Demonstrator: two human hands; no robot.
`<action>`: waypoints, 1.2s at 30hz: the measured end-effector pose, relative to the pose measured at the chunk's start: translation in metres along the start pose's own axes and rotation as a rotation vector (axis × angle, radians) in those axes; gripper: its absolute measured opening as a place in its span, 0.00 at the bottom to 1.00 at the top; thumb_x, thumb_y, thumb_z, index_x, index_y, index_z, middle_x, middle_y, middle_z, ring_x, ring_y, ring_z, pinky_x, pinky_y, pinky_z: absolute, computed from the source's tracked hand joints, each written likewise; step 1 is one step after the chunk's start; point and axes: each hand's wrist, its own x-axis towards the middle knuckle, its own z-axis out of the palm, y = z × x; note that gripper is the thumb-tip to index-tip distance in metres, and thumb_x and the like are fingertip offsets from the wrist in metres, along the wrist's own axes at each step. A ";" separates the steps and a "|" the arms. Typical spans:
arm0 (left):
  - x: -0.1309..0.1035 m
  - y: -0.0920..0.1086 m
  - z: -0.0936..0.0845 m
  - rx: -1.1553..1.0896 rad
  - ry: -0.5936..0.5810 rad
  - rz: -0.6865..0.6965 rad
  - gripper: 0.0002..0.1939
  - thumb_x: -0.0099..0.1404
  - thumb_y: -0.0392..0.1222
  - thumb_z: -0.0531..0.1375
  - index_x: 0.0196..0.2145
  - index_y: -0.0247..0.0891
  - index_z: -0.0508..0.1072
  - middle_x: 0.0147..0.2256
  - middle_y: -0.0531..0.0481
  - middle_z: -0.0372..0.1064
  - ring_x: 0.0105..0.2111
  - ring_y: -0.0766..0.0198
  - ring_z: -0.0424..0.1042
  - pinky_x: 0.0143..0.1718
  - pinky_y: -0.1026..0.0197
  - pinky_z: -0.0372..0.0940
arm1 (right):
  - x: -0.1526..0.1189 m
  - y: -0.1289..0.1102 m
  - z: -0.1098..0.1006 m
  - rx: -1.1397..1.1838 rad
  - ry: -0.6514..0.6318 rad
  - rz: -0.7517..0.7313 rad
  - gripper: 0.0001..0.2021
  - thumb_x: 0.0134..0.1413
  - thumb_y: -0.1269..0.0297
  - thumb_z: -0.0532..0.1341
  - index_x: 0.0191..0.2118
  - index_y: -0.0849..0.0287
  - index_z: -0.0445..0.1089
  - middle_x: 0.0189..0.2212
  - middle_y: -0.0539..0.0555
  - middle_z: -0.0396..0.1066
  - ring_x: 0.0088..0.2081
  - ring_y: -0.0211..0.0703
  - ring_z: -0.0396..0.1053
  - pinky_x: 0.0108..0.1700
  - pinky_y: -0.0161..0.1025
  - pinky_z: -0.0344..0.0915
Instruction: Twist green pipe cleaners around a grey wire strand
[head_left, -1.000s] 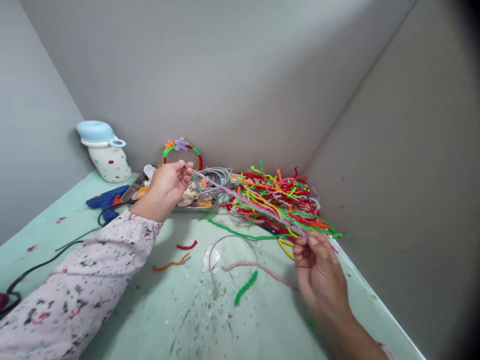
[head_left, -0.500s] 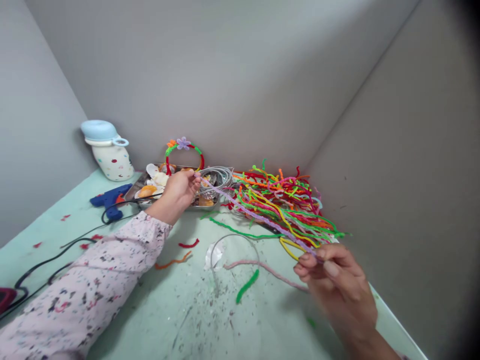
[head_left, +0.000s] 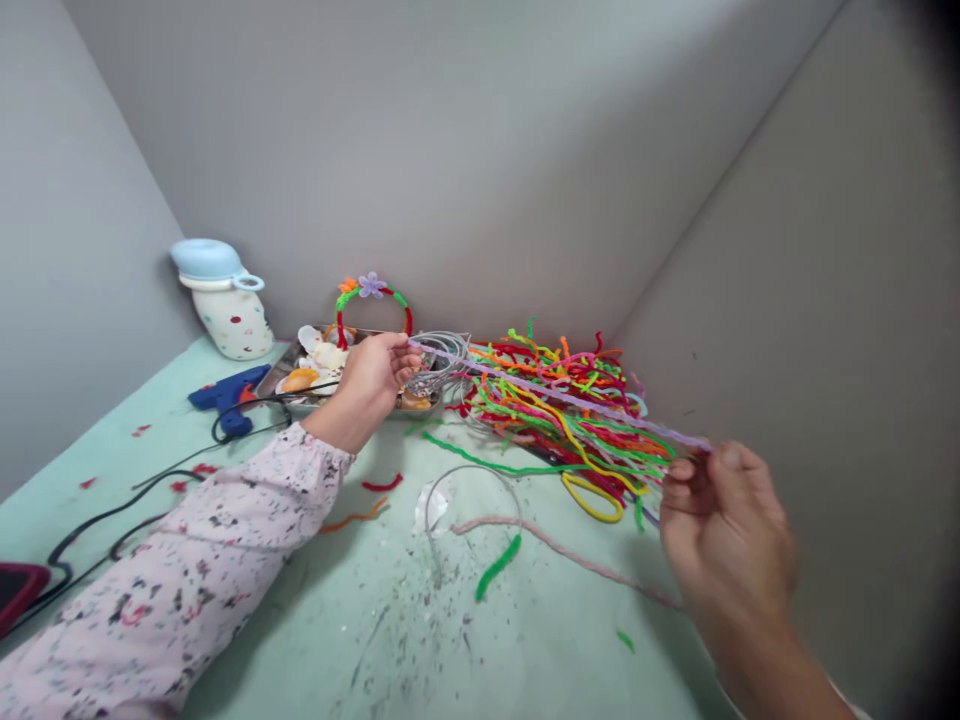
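Observation:
A lavender pipe cleaner [head_left: 559,393] is stretched between my two hands above the table. My left hand [head_left: 375,372] pinches its far end, in front of a metal tray [head_left: 300,408] of shells. At the right, my right hand [head_left: 724,530] grips the other end between thumb and fingers. Beneath the strand lies a heap of many-coloured pipe cleaners [head_left: 555,400]. Nearer to me on the table are a grey wire hoop [head_left: 517,510] with a green fuzzy piece [head_left: 498,568] on one end, and a pink pipe cleaner [head_left: 570,553].
A blue glue gun [head_left: 229,395] and its black cord [head_left: 97,515] lie at the left. Behind it leans a white bottle [head_left: 234,318] with a blue lid. A decorated headband [head_left: 409,318] stands at the tray's back, beside coiled grey wire [head_left: 442,355]. Short red and orange scraps lie around.
My right hand has moved right and up, away from my left hand, so the lavender pipe cleaner now runs straighter and higher over the heap. My left hand keeps its pinch.

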 end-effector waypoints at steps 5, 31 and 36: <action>-0.016 -0.002 0.008 0.083 -0.103 0.079 0.04 0.53 0.29 0.54 0.23 0.31 0.66 0.20 0.47 0.68 0.16 0.70 0.66 0.14 0.70 0.55 | 0.024 0.004 -0.011 0.085 0.106 0.076 0.05 0.47 0.73 0.64 0.30 0.59 0.68 0.29 0.46 0.71 0.24 0.27 0.67 0.21 0.22 0.63; -0.054 -0.041 0.021 0.253 -0.407 0.039 0.05 0.54 0.37 0.56 0.23 0.36 0.62 0.18 0.55 0.63 0.13 0.75 0.58 0.13 0.71 0.47 | 0.064 -0.020 -0.037 0.157 0.368 0.005 0.14 0.57 0.80 0.51 0.25 0.62 0.66 0.28 0.49 0.66 0.24 0.24 0.64 0.21 0.16 0.63; -0.054 -0.037 0.022 0.134 -0.269 0.137 0.04 0.54 0.35 0.55 0.23 0.36 0.61 0.18 0.55 0.63 0.14 0.74 0.58 0.13 0.70 0.48 | 0.055 -0.010 -0.032 0.165 0.264 0.001 0.09 0.54 0.80 0.55 0.27 0.63 0.66 0.24 0.49 0.67 0.23 0.27 0.66 0.23 0.19 0.64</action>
